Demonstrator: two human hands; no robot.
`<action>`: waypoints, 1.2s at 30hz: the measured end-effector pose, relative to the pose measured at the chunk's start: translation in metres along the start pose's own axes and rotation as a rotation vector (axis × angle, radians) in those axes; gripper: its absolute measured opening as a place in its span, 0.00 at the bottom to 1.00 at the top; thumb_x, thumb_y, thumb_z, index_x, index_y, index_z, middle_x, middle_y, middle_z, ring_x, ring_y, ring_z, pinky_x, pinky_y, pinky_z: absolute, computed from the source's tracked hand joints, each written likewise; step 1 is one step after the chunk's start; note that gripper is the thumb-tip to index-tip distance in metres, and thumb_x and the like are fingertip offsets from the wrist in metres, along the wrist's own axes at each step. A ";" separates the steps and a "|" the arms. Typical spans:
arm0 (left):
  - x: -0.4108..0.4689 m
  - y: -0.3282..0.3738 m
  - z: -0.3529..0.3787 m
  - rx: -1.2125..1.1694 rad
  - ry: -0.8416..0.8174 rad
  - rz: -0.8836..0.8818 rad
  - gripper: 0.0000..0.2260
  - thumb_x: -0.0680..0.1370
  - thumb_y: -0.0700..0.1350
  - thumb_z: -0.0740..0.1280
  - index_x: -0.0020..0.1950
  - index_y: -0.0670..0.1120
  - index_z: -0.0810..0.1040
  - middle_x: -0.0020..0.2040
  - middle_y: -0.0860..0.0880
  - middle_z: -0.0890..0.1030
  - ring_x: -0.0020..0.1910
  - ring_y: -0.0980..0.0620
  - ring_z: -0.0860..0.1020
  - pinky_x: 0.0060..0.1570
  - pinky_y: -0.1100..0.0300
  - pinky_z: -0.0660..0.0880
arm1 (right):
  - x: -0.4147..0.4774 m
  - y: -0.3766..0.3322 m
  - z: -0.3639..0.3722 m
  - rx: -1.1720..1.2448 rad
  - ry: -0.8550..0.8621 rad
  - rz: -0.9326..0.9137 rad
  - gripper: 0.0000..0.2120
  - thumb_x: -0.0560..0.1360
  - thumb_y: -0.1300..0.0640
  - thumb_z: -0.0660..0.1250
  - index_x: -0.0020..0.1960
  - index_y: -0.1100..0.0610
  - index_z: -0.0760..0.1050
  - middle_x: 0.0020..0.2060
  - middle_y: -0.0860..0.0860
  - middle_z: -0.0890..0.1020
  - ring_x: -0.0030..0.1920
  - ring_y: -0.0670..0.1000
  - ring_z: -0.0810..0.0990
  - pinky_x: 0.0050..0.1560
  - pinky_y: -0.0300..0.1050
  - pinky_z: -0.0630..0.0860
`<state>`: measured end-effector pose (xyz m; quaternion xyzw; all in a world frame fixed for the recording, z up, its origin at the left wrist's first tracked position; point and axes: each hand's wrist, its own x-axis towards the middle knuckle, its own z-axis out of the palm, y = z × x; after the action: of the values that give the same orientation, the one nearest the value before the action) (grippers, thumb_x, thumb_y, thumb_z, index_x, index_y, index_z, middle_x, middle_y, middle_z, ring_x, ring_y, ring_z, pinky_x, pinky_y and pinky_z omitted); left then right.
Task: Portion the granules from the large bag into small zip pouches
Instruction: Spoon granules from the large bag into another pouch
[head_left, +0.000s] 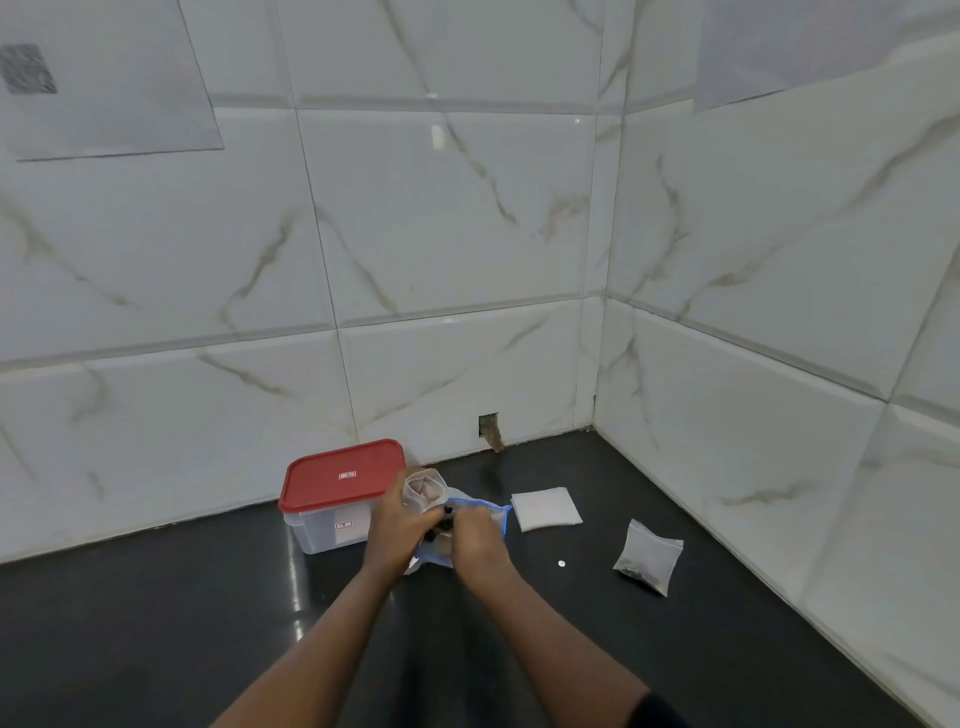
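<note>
Both forearms run up from the bottom edge and meet over the dark desk (156, 623), so that the left grip (400, 525) and the right grip (480, 538) are almost touching. Fingers of the left grip curl round a small zip pouch (425, 491) and hold it upright, its mouth gaping open at the top. The right grip is bunched, fingertips drawn together beside a few dark granules (442, 525) in the narrow gap between the two hands; whether it pinches granules or only plastic I cannot tell. Beneath both hands lies the large bag (493, 512), mostly hidden, with its blue zip rim showing just right of the right knuckles and another corner poking out toward the camera. What matters for the coming move is that the pouch mouth sits just beside the right fingertips, up and to their left. The right grip is the nearer one to the granules, while the left only has to keep the mouth wide and steady. This looks like the filling of a second portion, since one filled pouch (648, 556) lies well apart to the right. A flat stack of empty pouches (545, 508) waits nearer the wall, and a red-lidded box (340, 488) stands just behind the left grip.
</note>
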<state>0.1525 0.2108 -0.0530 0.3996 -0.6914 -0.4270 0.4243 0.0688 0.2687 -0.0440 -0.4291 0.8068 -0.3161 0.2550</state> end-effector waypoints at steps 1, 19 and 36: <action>-0.001 -0.001 -0.002 0.017 -0.003 0.011 0.18 0.68 0.37 0.75 0.54 0.49 0.76 0.45 0.53 0.81 0.45 0.57 0.78 0.39 0.72 0.71 | 0.001 0.000 0.001 0.144 0.075 0.073 0.11 0.78 0.66 0.58 0.37 0.58 0.71 0.30 0.54 0.78 0.38 0.54 0.76 0.26 0.32 0.70; -0.012 0.003 -0.034 0.151 -0.005 0.037 0.16 0.69 0.39 0.74 0.52 0.51 0.75 0.43 0.55 0.80 0.43 0.60 0.78 0.38 0.73 0.69 | 0.019 -0.021 0.037 1.104 -0.029 0.641 0.09 0.74 0.66 0.62 0.36 0.65 0.74 0.42 0.64 0.82 0.37 0.58 0.81 0.33 0.48 0.81; -0.010 0.001 -0.021 0.146 0.067 -0.007 0.14 0.69 0.39 0.74 0.52 0.45 0.75 0.41 0.53 0.78 0.42 0.56 0.75 0.38 0.69 0.68 | -0.004 -0.029 0.024 1.305 0.096 0.605 0.13 0.79 0.66 0.55 0.44 0.63 0.77 0.41 0.57 0.76 0.33 0.54 0.74 0.41 0.46 0.83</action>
<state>0.1754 0.2148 -0.0485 0.4461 -0.7047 -0.3634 0.4152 0.1024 0.2524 -0.0380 0.0675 0.5472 -0.6677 0.5001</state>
